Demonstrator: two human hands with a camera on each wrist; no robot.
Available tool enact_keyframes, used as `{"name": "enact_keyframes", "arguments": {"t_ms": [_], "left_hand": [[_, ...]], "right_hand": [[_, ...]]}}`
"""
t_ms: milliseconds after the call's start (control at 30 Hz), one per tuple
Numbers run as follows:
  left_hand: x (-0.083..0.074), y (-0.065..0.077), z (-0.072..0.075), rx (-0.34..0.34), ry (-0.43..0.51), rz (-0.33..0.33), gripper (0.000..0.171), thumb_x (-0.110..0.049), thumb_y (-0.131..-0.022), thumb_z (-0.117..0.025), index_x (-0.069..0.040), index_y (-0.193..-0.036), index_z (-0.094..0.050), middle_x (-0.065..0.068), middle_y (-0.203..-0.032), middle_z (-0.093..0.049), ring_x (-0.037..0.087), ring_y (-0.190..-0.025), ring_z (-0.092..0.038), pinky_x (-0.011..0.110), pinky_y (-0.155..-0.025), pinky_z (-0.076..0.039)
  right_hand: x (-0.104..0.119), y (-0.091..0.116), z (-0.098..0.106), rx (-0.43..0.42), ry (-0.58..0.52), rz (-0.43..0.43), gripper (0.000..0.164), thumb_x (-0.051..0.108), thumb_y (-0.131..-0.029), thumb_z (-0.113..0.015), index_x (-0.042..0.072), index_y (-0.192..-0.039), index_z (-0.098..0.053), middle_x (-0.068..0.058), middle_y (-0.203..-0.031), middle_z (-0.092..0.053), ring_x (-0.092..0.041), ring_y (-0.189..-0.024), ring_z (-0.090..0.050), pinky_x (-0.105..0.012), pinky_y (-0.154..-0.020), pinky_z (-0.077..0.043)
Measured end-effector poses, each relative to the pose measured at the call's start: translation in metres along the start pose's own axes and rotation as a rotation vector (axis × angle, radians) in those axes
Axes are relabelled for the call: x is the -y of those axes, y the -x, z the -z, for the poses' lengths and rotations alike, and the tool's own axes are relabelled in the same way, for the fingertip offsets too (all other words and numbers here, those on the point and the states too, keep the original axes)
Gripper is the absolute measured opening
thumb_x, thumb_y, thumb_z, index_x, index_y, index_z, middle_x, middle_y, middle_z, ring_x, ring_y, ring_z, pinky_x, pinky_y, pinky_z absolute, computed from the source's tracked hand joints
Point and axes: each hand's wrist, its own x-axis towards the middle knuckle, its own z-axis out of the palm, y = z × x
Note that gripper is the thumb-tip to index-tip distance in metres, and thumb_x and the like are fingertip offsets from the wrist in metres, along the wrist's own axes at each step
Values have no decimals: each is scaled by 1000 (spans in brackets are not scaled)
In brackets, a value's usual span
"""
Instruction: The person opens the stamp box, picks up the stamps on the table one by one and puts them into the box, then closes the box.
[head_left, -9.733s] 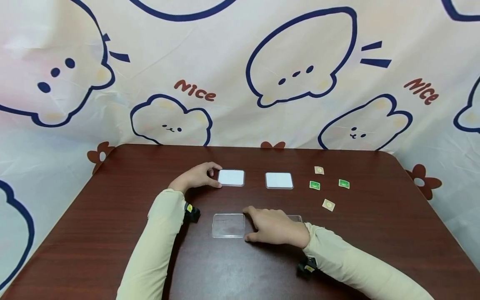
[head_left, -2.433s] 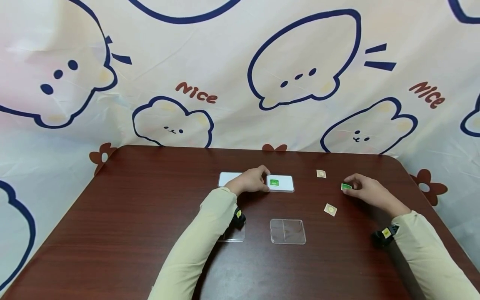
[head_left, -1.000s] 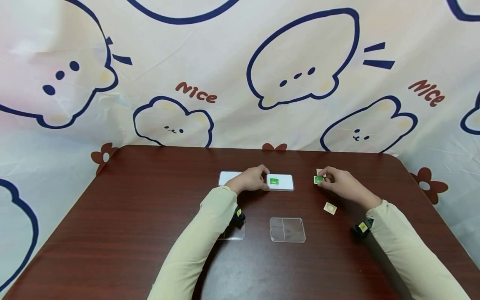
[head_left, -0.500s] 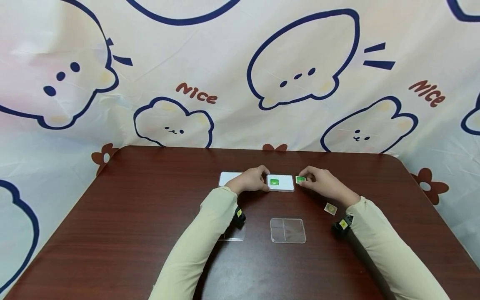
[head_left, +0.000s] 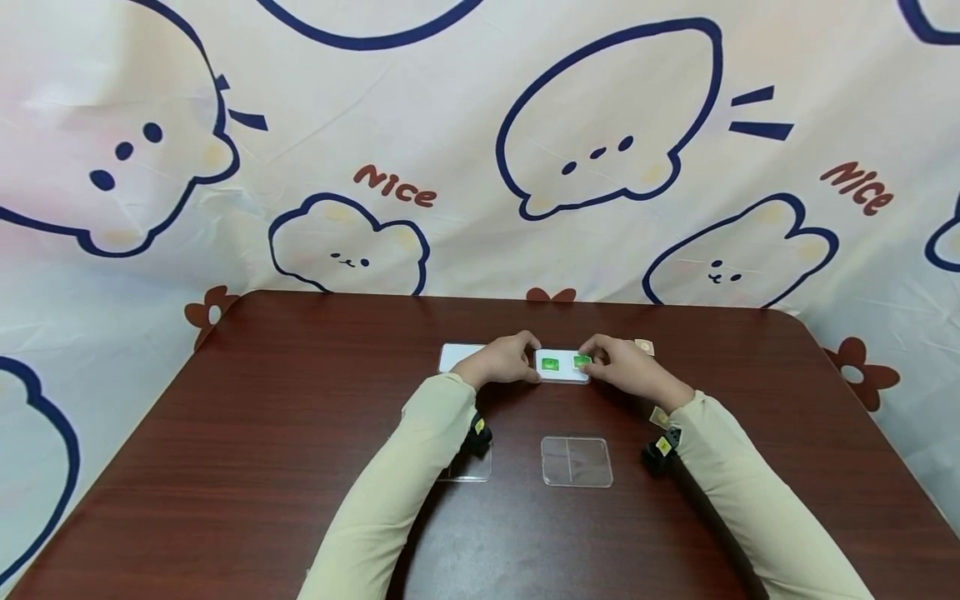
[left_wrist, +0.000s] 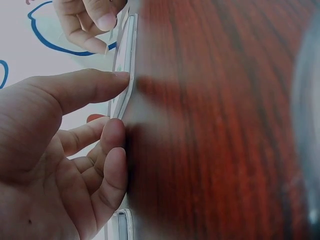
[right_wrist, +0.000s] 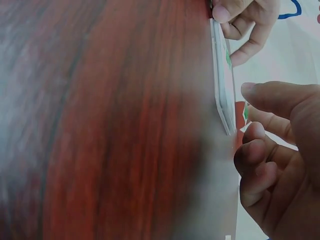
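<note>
In the head view my left hand [head_left: 501, 361] holds the left end of a flat clear-edged case with a white face [head_left: 566, 377], thumb at its near edge and a finger at the far side. A small green stamp-like square [head_left: 550, 364] lies on the left half of that face. My right hand [head_left: 628, 365] pinches a second green square [head_left: 581, 362] by its right side, over the case's right half. The right wrist view has this green square [right_wrist: 245, 111] between thumb and fingertips, standing near the case's end.
Another white-faced case [head_left: 456, 355] lies left, partly behind the left hand. Nearer me are a clear divided lid [head_left: 588, 463] and a second clear lid [head_left: 468, 472] partly under the left forearm. Beige square [head_left: 645, 347] and another beige square [head_left: 658, 417] lie right, partly covered by the right arm.
My right hand has carried the second green square leftward from the right of the table to over the case. The left hand has stayed at the case's left end.
</note>
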Motion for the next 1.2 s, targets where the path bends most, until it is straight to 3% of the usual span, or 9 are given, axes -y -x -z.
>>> {"name": "enact_keyframes", "arguments": {"t_ms": [433,933,1200], "left_hand": [[-1,-2,1,-11,-16,-2,55,-23,-86,-72,-10,-134,-47,6,-94,-56,16,-80,-49,26,-70,-40],[-4,-2,2,3,-20,3,55,-23,-87,-71,-10,-135,-45,4,-93,-56,16,-79,-50,27,-72,-41],[-4,2,4,26,0,-19,61,-20,-87,-71,-9,-140,-41,4,-89,-56,15,-76,-52,27,-71,-42]], "right_hand": [[3,-10,-6,17,19,22,24,18,-92,-65,5,-111,-62,-4,-79,-53,-14,-65,-47,-26,-60,-39],[4,-9,-5,21,47,28,27,17,-91,-65,4,-114,-62,-4,-76,-53,-14,-63,-45,-28,-61,-38],[-1,-3,2,24,32,10,30,19,-93,-63,3,-117,-59,-7,-83,-56,-16,-67,-47,-28,-61,-39]]}}
